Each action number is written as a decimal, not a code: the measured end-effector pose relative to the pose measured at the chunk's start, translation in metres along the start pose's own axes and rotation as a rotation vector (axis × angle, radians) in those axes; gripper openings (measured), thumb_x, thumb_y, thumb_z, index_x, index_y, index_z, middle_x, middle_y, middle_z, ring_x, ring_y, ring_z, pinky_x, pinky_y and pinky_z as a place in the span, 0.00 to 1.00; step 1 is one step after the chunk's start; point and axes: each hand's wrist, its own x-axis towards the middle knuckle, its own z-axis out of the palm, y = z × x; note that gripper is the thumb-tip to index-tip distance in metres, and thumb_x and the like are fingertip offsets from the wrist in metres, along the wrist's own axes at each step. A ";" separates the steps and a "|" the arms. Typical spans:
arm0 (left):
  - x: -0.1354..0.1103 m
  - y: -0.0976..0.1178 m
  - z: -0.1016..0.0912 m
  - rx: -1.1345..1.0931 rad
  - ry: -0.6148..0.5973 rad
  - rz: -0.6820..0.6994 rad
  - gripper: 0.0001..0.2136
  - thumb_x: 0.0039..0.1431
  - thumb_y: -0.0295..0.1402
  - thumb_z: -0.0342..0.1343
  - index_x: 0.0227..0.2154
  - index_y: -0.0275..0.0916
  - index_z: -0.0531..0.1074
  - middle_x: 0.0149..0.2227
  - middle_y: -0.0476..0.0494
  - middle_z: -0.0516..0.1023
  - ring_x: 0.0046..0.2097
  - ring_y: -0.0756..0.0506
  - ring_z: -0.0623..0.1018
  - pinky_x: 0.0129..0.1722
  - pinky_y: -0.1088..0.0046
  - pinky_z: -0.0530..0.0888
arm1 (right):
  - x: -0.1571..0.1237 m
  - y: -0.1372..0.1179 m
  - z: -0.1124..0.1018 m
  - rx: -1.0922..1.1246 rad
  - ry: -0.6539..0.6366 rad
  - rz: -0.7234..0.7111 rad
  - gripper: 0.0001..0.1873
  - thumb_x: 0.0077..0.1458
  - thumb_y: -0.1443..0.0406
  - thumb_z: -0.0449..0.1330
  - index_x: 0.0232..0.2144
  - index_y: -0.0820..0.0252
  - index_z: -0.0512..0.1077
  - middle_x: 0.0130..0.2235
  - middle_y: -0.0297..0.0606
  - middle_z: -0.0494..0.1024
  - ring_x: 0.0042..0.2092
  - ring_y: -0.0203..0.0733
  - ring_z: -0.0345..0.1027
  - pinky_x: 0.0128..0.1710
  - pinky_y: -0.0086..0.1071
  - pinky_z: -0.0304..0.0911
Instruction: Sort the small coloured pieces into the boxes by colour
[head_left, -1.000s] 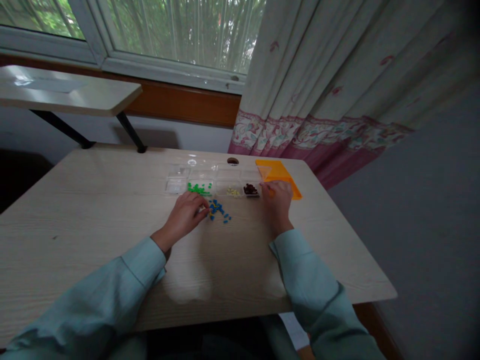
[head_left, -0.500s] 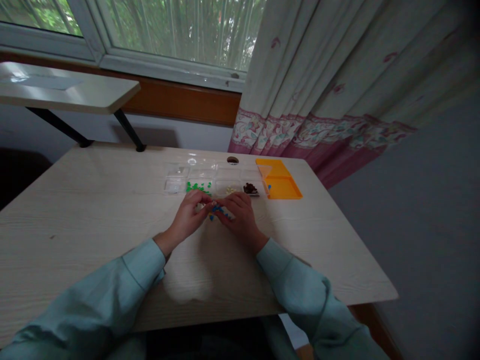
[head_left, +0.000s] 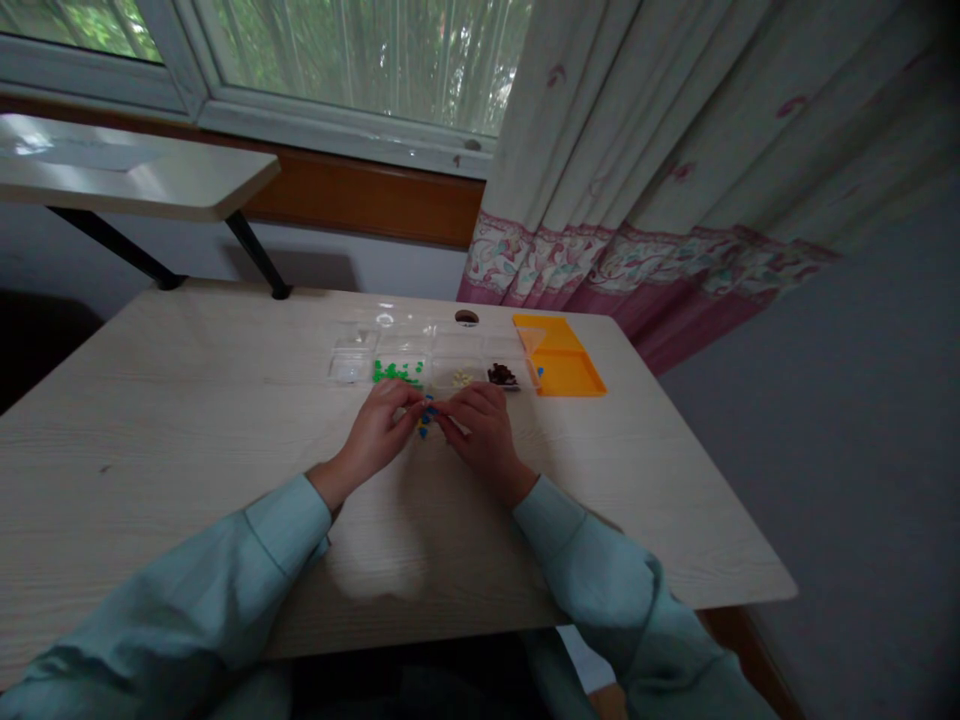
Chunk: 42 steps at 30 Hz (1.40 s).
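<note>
My left hand (head_left: 384,422) and my right hand (head_left: 480,428) meet over the table, fingertips pinched close together. Between them is a string-like cluster of small blue and yellow pieces (head_left: 424,430), too small to tell what kind. The left thumb and forefinger close on its upper end. My right thumb and forefinger pinch at the same spot; the fingers partly hide what they hold. Just beyond the hands lies a clear divided plastic box (head_left: 356,345). Its compartments hold green pieces (head_left: 397,372), cream pieces (head_left: 462,378) and dark brown pieces (head_left: 501,376).
An open orange case (head_left: 570,372) lies right of the clear box, with a small blue piece (head_left: 540,372) near its left edge. A round cable hole (head_left: 466,317) is at the table's back. A raised shelf (head_left: 150,195) stands at the back left, a curtain (head_left: 585,200) behind.
The blue pieces that stretched toward my right palm no longer show there; the cluster now hangs by the left fingertips. My right fingers have shifted slightly. Both forearms stay in place.
</note>
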 end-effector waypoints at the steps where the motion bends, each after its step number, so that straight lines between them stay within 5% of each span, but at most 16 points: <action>1: 0.000 0.000 0.000 0.006 -0.003 0.005 0.14 0.68 0.41 0.49 0.32 0.38 0.72 0.31 0.45 0.72 0.38 0.45 0.71 0.40 0.67 0.68 | 0.000 0.000 0.000 -0.003 -0.011 0.003 0.08 0.60 0.61 0.61 0.40 0.51 0.79 0.33 0.34 0.79 0.42 0.42 0.67 0.49 0.39 0.59; 9: -0.001 -0.007 -0.001 0.063 -0.016 -0.004 0.13 0.68 0.40 0.49 0.34 0.39 0.74 0.33 0.45 0.74 0.39 0.45 0.72 0.42 0.66 0.69 | 0.002 0.029 -0.015 -0.072 -0.010 0.039 0.09 0.61 0.61 0.59 0.39 0.52 0.79 0.34 0.36 0.79 0.43 0.42 0.67 0.51 0.40 0.58; 19: -0.002 -0.011 -0.005 0.053 0.045 -0.016 0.13 0.67 0.41 0.50 0.33 0.41 0.75 0.32 0.46 0.74 0.39 0.45 0.72 0.41 0.65 0.70 | -0.013 0.122 -0.061 -0.498 0.103 0.555 0.16 0.60 0.58 0.54 0.34 0.58 0.80 0.39 0.43 0.78 0.46 0.49 0.62 0.49 0.44 0.52; 26: -0.001 -0.011 -0.006 0.058 0.027 -0.018 0.14 0.67 0.41 0.50 0.33 0.40 0.76 0.31 0.46 0.73 0.38 0.45 0.72 0.42 0.65 0.70 | -0.024 0.131 -0.064 -0.590 0.012 0.734 0.20 0.61 0.55 0.51 0.37 0.60 0.79 0.42 0.45 0.77 0.47 0.51 0.59 0.46 0.43 0.49; 31: 0.000 -0.010 -0.007 0.071 0.023 -0.027 0.14 0.67 0.41 0.49 0.32 0.40 0.75 0.31 0.46 0.74 0.38 0.46 0.72 0.41 0.66 0.69 | -0.024 0.129 -0.064 -0.634 -0.059 0.723 0.20 0.60 0.57 0.51 0.36 0.61 0.80 0.43 0.48 0.77 0.48 0.53 0.59 0.47 0.45 0.49; 42: 0.000 -0.013 -0.009 0.079 0.039 -0.018 0.15 0.68 0.42 0.49 0.33 0.40 0.76 0.32 0.46 0.75 0.39 0.45 0.73 0.43 0.65 0.70 | -0.026 0.133 -0.061 -0.607 -0.007 0.685 0.19 0.57 0.58 0.52 0.35 0.62 0.80 0.41 0.49 0.78 0.46 0.53 0.59 0.46 0.47 0.51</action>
